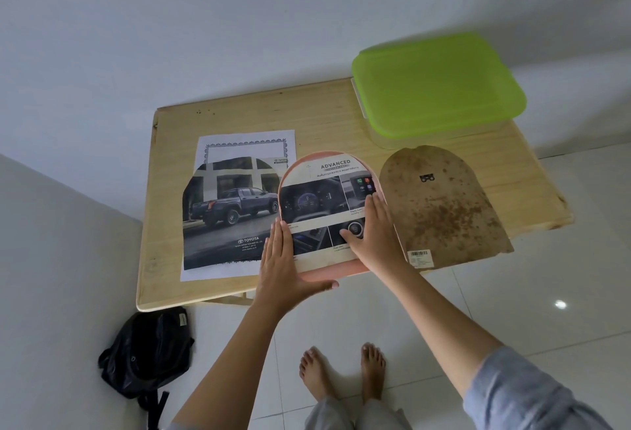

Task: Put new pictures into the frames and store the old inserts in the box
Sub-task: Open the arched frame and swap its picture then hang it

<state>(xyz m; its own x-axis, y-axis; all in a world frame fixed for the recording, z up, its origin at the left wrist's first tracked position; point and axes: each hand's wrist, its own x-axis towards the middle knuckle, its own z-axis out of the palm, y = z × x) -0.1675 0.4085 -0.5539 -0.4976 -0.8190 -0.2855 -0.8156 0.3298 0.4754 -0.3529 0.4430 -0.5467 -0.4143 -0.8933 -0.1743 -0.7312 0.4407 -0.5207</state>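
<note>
An arch-shaped pink frame (317,274) lies on the wooden table (327,115), with a car-dashboard picture (317,197) headed "ADVANCED" laid in it. My left hand (283,265) lies flat along the frame's left edge, thumb at its near rim. My right hand (374,231) presses flat on the picture's right half, fingers straight. To the left lies an arch-cut truck picture (222,218) on a white bordered sheet (246,143). The stained brown backing board (440,207) lies to the right. A box with a green lid (437,85) stands shut at the back right.
A black backpack (146,351) sits on the tiled floor below the table's near left corner. My bare feet stand on the white tiles in front of the table. A white wall runs behind and to the left of the table.
</note>
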